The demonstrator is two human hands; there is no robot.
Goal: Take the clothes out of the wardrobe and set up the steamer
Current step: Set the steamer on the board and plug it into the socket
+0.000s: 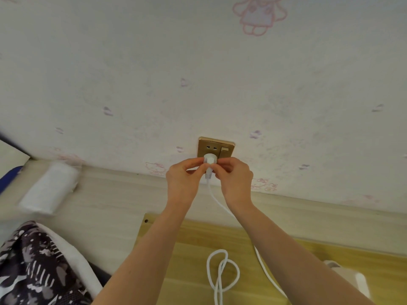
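- Fingers of both hands pinch the round white plastic plug (209, 160): our left hand (184, 178) grips it from the left side, our right hand (234, 176) from the right.
- We see the plug seated against the lower part of the gold-coloured metal wall socket plate (224, 146), whose two upper slots and small switch are uncovered.
- We follow the white rubber power cord (217, 200) down from the plug between our forearms; it passes behind the right arm and lies in a loose loop on the yellow wooden tabletop (193, 249).
- We make out part of a white appliance body (343, 270) at the right, just past our right forearm; what it is we cannot tell.
- We note the white wallpaper with pink cartoon figures (154, 73), a white rolled bundle (50, 188) on the pale ledge at the left, and dark patterned fabric (37, 267) at lower left.
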